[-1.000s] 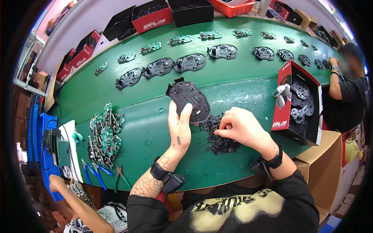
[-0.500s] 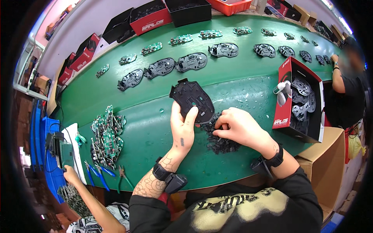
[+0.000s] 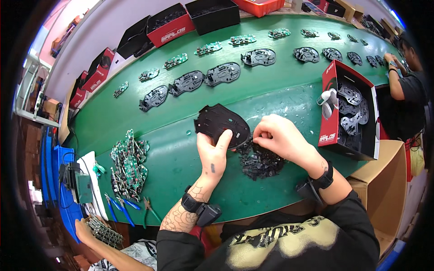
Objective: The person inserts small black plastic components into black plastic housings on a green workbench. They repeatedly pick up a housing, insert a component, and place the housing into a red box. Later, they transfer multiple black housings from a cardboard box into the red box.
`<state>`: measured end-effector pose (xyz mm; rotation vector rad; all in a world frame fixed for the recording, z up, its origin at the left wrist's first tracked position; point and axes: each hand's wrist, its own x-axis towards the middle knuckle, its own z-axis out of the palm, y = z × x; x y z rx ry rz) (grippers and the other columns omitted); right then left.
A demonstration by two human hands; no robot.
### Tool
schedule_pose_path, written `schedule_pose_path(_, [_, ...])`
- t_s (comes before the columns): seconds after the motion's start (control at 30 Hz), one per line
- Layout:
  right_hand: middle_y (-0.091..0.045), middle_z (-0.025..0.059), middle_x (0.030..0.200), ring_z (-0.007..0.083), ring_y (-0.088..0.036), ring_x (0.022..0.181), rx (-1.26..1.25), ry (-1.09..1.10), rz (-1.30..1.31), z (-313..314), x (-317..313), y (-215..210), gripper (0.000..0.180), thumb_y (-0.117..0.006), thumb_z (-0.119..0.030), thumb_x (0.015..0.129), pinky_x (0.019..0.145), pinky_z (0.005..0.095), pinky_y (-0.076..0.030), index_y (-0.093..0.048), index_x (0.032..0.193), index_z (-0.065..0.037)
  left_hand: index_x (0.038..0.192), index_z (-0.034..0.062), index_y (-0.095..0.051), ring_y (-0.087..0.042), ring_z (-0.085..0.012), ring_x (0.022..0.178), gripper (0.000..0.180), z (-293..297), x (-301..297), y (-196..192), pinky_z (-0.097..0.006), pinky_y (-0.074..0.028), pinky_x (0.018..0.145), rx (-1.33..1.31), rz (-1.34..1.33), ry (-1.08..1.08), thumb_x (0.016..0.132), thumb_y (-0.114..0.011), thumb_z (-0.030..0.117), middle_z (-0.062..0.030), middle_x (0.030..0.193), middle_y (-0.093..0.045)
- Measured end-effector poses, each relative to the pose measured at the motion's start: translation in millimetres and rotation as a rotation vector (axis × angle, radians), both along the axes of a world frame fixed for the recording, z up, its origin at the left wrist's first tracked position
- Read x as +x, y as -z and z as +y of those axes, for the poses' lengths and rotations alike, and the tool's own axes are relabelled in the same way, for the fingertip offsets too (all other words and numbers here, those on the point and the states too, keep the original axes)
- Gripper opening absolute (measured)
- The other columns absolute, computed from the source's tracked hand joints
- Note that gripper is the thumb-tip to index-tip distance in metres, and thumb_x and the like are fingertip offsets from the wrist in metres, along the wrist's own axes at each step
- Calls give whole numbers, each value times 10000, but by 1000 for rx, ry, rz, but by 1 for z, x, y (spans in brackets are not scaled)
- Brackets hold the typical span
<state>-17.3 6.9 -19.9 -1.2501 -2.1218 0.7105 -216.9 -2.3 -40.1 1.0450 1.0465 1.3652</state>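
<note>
My left hand [image 3: 213, 151] is closed on a black plastic mouse shell [image 3: 221, 124], thumb over its inner face, holding it tilted above the green table [image 3: 190, 176]. Close by the shell's right edge, my right hand [image 3: 281, 137] is pinched shut. Whatever lies between its fingertips is too small or hidden to make out. Beneath that hand spreads a pile of small black plastic parts [image 3: 260, 163]. Farther back, similar mouse shells [image 3: 223, 73] lie in a row, with green circuit boards [image 3: 208, 49] in another row behind them.
At the right stands a red-and-black box [image 3: 329, 108] of mouse shells, near a cardboard box [image 3: 384, 180]. On the left are heaped circuit boards [image 3: 131, 169], blue-handled pliers [image 3: 121, 208] and a co-worker's arm [image 3: 97, 246]. Another person [image 3: 409, 90] works at far right. Bins [image 3: 171, 25] line the back.
The mouse shell has turned in my left hand and sits slightly lower. My right hand has lifted from the pile toward the shell's edge. The left co-worker's hand has moved down to a board stack.
</note>
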Motion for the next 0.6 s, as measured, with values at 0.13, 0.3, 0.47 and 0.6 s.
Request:
schedule_pose_path(0.13, [-548, 58, 720, 247, -564, 732, 3, 131, 42, 7, 4, -5, 104, -701, -136, 773, 670, 366, -462, -625, 793, -68, 1127, 43, -480, -624, -140, 782, 283, 5, -2, 4, -263, -505, 539, 52, 2, -75, 885, -618, 94, -59, 980, -608])
schedule_pose_path(0.3, [-552, 62, 734, 230, -575, 743, -29, 25, 70, 8, 4, -4, 102, -712, -136, 774, 673, 351, -471, -651, 792, -57, 1125, 51, -487, -624, -139, 778, 282, 3, -3, 3, -266, -510, 551, 20, -38, -59, 881, -624, 90, -48, 975, -608])
schedule_pose_path(0.47, [-556, 76, 774, 264, -566, 797, -33, -108, 12, 3, -5, -1, 92, -717, -123, 754, 725, 369, -468, -667, 795, -58, 1093, 47, -511, -625, -132, 777, 243, 3, -7, 4, -264, -512, 556, 25, -36, -29, 883, -625, 90, -47, 962, -622])
schedule_pose_path(0.6, [-556, 82, 791, 285, -552, 825, -46, -143, -46, 3, -6, -1, 86, -709, -112, 750, 767, 385, -461, -656, 791, -59, 1006, 27, -575, -630, -134, 733, 149, 3, -10, 2, -269, -510, 546, 6, -39, 9, 884, -626, 97, -47, 905, -649])
